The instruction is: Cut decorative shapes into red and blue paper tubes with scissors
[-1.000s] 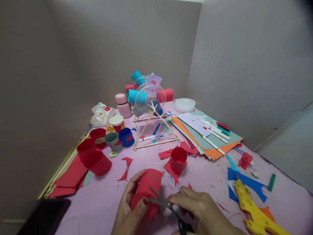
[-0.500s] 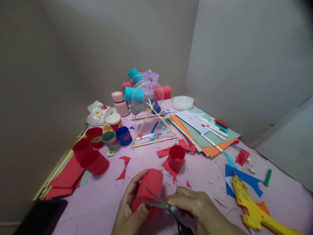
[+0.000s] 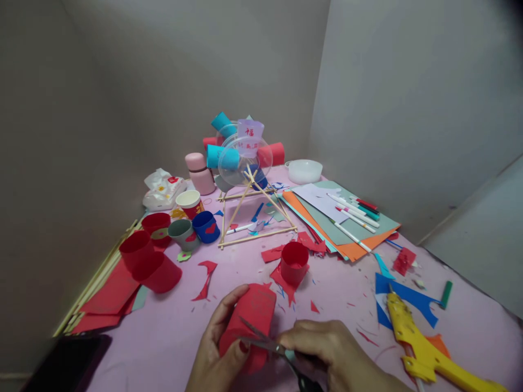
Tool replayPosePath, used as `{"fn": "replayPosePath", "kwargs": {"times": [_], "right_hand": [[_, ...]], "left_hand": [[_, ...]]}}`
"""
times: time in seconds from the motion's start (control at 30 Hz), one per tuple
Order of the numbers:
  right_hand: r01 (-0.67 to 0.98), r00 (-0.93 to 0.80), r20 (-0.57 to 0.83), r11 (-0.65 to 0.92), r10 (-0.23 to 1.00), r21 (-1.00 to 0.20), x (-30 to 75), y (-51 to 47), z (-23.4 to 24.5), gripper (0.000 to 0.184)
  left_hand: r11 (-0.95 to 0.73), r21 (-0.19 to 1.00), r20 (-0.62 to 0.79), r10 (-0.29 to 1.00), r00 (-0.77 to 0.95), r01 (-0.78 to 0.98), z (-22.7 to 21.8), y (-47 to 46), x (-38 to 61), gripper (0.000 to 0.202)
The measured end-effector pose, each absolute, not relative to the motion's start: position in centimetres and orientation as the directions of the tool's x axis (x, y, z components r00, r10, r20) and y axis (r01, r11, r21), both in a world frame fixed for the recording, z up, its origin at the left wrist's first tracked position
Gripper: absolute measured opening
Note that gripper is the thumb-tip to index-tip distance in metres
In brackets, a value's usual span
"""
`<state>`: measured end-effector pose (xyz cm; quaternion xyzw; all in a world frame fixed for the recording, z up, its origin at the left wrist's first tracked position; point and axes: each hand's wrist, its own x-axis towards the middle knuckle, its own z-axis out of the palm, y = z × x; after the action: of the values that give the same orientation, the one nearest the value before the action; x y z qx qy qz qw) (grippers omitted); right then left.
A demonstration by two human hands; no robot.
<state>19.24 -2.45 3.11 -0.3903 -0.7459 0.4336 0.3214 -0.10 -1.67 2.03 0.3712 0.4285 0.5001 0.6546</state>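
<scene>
My left hand [image 3: 223,343] is closed around a red paper cup [image 3: 258,305] lying on its side low over the front of the table, thumb near its lower end. In my right hand [image 3: 322,348] is a pair of scissors [image 3: 267,344] with dark handles. Their blades are parted and point left across the cup's paper, close to my left thumb; whether they bite into the paper I cannot tell. Just beyond stands another red cup [image 3: 295,262] on a red scrap of paper.
Left are several red cups [image 3: 157,272], a grey cup [image 3: 183,234], a blue cup [image 3: 206,227] and a phone [image 3: 67,362]. A stick-framed wheel [image 3: 245,160] stands at the back. Right lie coloured sheets [image 3: 355,250], markers [image 3: 355,220] and a yellow glue gun [image 3: 425,348]. Scraps litter the table.
The red cup in my left hand has turned slightly, its far end shifting right. The scissor blades have moved a little to the left over it.
</scene>
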Motion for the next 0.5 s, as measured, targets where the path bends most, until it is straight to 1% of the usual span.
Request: {"fn": "replayPosePath", "kwargs": {"times": [0.1,0.23,0.37,0.5], "right_hand": [[0.285,-0.480,0.156,0.321,0.864,-0.903,19.15,-2.49,2.88,0.041],[0.296,-0.488,0.150,0.325,0.860,-0.898,19.06,-2.49,3.05,0.041],[0.331,-0.499,0.125,0.322,0.857,-0.887,19.02,-2.50,3.62,0.049],[0.344,-0.493,0.145,0.346,0.858,-0.873,18.99,-2.49,3.63,0.057]], "left_hand": [[0.208,0.923,-0.173,0.976,0.135,-0.324,2.11,-1.70,-0.08,0.077],[0.239,0.908,-0.208,0.970,0.124,-0.343,2.72,-1.92,0.25,0.077],[0.247,0.898,-0.227,0.969,0.099,-0.364,2.89,-1.99,0.48,0.076],[0.257,0.886,-0.232,0.966,0.110,-0.386,2.94,-2.02,0.51,0.077]]}}
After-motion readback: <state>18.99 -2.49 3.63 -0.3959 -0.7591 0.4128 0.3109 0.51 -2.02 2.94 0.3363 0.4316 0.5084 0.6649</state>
